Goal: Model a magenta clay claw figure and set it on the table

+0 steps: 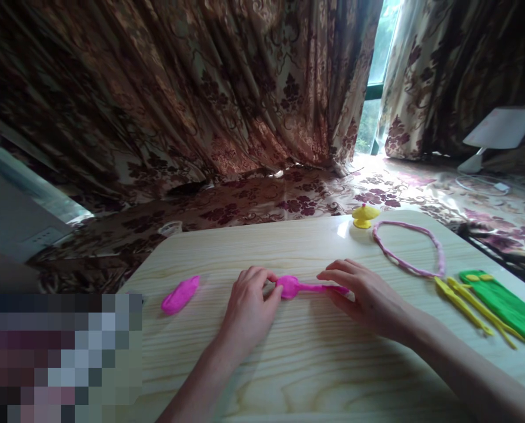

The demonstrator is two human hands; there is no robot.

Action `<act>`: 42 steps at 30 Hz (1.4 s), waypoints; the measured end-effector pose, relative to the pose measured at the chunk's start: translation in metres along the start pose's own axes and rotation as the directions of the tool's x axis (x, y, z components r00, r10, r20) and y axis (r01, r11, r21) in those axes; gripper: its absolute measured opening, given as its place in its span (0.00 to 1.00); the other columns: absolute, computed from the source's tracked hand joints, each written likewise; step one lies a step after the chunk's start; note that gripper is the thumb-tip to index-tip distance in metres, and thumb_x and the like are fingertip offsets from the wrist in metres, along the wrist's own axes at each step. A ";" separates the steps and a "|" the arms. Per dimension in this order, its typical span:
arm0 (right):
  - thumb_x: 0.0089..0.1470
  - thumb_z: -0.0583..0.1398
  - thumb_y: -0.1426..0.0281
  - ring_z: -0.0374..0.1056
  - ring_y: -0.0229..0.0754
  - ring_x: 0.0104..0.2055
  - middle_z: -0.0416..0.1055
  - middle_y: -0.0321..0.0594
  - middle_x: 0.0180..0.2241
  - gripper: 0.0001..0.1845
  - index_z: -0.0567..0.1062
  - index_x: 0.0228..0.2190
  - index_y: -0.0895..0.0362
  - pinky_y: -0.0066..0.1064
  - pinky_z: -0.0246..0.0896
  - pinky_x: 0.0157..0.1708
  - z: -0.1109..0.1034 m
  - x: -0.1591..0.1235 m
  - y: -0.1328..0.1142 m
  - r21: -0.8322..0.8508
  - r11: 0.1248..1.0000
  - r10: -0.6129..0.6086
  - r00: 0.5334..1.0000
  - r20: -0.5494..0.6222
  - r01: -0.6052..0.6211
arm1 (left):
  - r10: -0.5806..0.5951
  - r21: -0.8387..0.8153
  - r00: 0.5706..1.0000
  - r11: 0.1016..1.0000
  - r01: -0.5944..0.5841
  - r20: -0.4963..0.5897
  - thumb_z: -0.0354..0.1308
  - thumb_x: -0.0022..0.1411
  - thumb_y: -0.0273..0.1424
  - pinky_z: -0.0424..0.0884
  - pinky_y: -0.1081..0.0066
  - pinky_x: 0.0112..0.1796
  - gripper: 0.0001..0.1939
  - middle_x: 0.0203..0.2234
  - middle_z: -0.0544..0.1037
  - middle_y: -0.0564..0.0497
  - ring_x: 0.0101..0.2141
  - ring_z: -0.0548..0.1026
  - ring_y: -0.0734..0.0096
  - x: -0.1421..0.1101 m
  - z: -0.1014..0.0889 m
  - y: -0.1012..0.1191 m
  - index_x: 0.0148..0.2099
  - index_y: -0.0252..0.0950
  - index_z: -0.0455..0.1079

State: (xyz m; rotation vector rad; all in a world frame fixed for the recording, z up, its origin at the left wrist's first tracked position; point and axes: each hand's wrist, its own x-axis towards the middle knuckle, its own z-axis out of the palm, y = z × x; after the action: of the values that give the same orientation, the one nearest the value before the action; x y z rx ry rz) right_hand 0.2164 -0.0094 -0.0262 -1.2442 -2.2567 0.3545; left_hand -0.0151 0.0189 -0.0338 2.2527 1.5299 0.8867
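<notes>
- Head view, middle: the pink piece (308,288) lies flat on the table (262,376) between the two hands, its round end to the left and its thin stem to the right, so both ends are within a finger's touch.
- Left hand (252,299): thumb and forefinger meet the round end's edge, seemingly to steady it; whether they pinch it or only rest there, I cannot tell.
- Right hand (365,294): fingers and thumb stand apart around the stem's far end, a loose arch that leaves the stem unsqueezed.
- Left side: a pink lump (180,295) lies apart, out of the left hand's way.
- Right side: the yellow mushroom shape (364,216), pink ring (441,258), yellow sticks (462,306) and green slab (504,305) sit toward the edges, which leaves the middle for handwork.
- Behind: a curtain (227,88) and a lamp (502,127).
</notes>
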 end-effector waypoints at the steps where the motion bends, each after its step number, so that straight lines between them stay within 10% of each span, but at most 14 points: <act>1: 0.54 0.55 0.73 0.64 0.45 0.42 0.69 0.45 0.41 0.16 0.70 0.46 0.55 0.37 0.60 0.42 0.002 0.001 -0.002 0.022 1.000 0.008 1.000 -0.016 -0.008 | -0.039 -0.073 0.999 0.997 0.039 -0.001 0.54 0.55 0.30 0.65 0.66 0.39 0.03 0.31 0.72 0.51 0.36 0.69 0.65 0.000 0.000 0.000 0.33 0.38 0.68; 13: 0.55 0.54 0.63 0.62 0.35 0.27 0.70 0.35 0.25 0.14 0.74 0.28 0.60 0.24 0.54 0.24 -0.003 0.041 -0.045 0.545 0.785 0.268 0.954 0.131 -0.295 | -0.191 -0.725 0.958 0.626 0.286 0.213 0.57 0.56 0.35 0.66 0.71 0.41 0.12 0.34 0.78 0.49 0.37 0.73 0.68 0.001 -0.021 0.022 0.40 0.35 0.72; 42: 0.52 0.58 0.63 0.60 0.35 0.28 0.68 0.34 0.25 0.11 0.73 0.27 0.58 0.24 0.50 0.24 -0.002 0.026 -0.044 0.625 0.687 0.319 0.926 0.201 -0.372 | -0.173 -0.733 0.964 0.627 0.265 0.200 0.56 0.57 0.34 0.66 0.72 0.37 0.11 0.28 0.78 0.51 0.35 0.72 0.67 -0.004 -0.022 0.028 0.39 0.36 0.76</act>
State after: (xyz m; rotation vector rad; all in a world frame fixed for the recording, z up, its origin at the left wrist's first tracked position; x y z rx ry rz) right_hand 0.1753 -0.0114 0.0040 -1.2508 -1.6706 1.2424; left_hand -0.0090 0.0018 -0.0030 1.4338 1.0480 1.0465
